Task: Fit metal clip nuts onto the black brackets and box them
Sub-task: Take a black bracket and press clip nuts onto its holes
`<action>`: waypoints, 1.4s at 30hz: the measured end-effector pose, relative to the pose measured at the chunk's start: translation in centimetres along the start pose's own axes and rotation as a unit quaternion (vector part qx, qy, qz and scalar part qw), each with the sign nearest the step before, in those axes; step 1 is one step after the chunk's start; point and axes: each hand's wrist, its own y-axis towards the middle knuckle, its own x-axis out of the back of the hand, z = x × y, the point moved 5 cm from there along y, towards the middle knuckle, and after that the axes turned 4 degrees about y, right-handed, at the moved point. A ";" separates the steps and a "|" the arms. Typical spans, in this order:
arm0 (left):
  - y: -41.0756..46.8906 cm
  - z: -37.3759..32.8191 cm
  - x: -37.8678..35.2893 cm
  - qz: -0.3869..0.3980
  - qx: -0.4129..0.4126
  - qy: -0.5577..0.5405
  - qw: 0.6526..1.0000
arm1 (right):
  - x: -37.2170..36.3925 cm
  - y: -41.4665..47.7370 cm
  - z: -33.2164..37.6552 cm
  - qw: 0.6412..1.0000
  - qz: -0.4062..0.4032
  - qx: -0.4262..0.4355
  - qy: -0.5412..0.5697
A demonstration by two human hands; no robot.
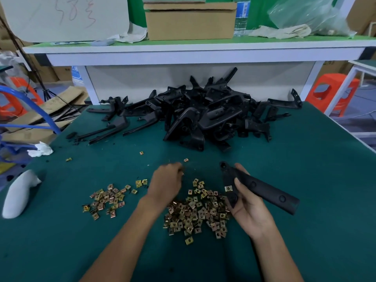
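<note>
Black bracket point(264, 190) in hand lies just right of the large heap of clip nuts point(195, 214), raised off the green mat point(315, 159) and slanting away from the heap. It appears to be rigid moulded plastic, light enough for one hand, with a matt surface that should not slip. One fitted clip nut point(228, 188) sits on its edge at the end nearest the heap.

The loose nuts look like small, thin sprung metal with sharp corners. They are best pinched by their flat faces and pushed on squarely. The bracket is best held at mid-length, clear of the mounting holes.

Right hand point(250, 210), right of the heap, grips the bracket from beneath, palm up, with the thumb pressed across its upper face. Left hand point(165, 180), just beyond the heap's far left edge, is knuckles-up with fingers curled down towards the mat. Its tips are blurred, so I cannot tell whether it holds a nut.

Unfitted brackets point(207, 115) are piled well beyond the heap. A cardboard box point(190, 21) stands on the shelf farther back.
</note>
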 end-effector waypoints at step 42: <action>-2.2 -1.5 -0.7 0.018 0.059 -0.350 0.935 | -0.9 -0.4 -0.6 0.997 0.057 -0.034 -0.050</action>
